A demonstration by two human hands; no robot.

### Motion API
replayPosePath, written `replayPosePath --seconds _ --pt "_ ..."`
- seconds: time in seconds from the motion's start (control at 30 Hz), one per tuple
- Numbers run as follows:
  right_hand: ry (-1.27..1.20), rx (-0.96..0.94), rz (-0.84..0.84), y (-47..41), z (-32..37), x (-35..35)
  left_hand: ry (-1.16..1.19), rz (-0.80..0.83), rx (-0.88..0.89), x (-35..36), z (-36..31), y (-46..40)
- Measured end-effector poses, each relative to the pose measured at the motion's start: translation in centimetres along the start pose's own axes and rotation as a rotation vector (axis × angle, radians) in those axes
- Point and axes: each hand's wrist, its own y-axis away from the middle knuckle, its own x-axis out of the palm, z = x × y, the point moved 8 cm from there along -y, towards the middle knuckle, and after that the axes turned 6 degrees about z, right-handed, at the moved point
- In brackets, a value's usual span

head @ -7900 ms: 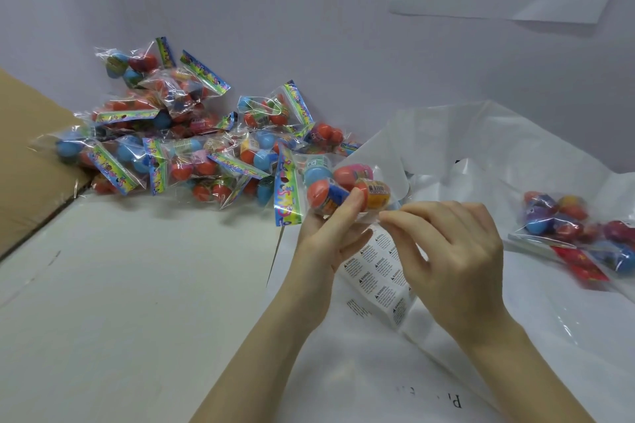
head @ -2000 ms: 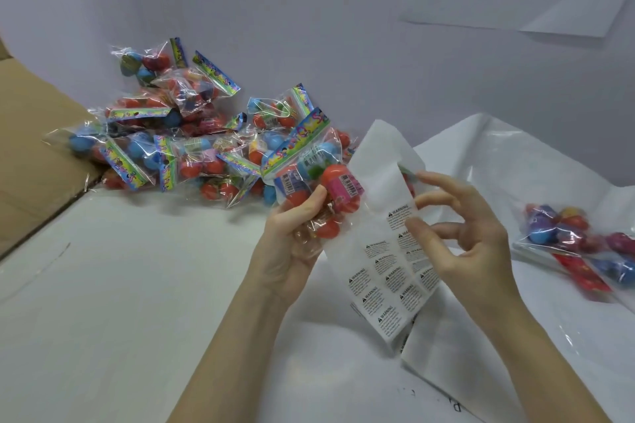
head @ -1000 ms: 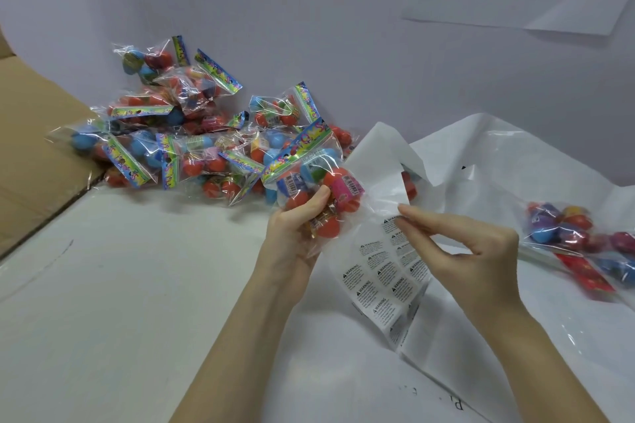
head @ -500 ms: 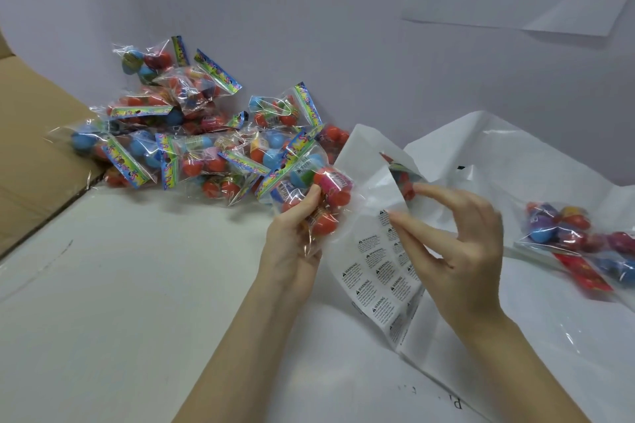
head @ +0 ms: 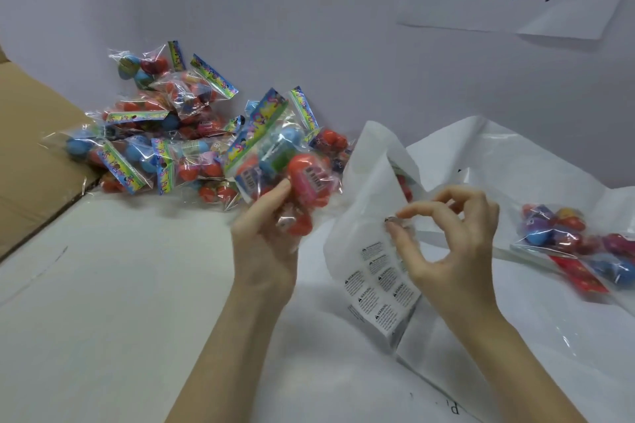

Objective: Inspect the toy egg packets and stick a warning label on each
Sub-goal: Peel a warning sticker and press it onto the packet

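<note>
While the left hand (head: pixel 266 233) lifts a packet (head: pixel 285 168) above mid-tabletop (head: pixel 103 302), grip closed around it, the right hand (head: pixel 450 247) pinches a label (head: pixel 391 220) at the sheet (head: pixel 374 251). Other packets form a pile (head: pixel 165 141) at the far-left edge; more (head: pixel 577 244) lie at the right edge.

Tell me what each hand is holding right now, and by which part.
The left hand grips a toy egg packet by its lower end. The right hand pinches a warning label at the label sheet, thumb and forefinger on its edge.
</note>
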Motion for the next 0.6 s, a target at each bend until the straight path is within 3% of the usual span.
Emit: replayPosePath --seconds 0.1,0.23,0.6 --pt "-0.007 0.007 0.051 0.0 -0.3 0.8 0.086 0.147 -0.141 0.7 0.5 0.5" --pt "-0.026 -0.029 0.168 0.3 -0.3 2.1 0.01 0.243 -0.289 2.0 2.3 0.8" --pt "0.056 -0.083 0.345 1.1 -0.5 4.1 0.049 0.052 -0.277 1.1 3.4 0.3"
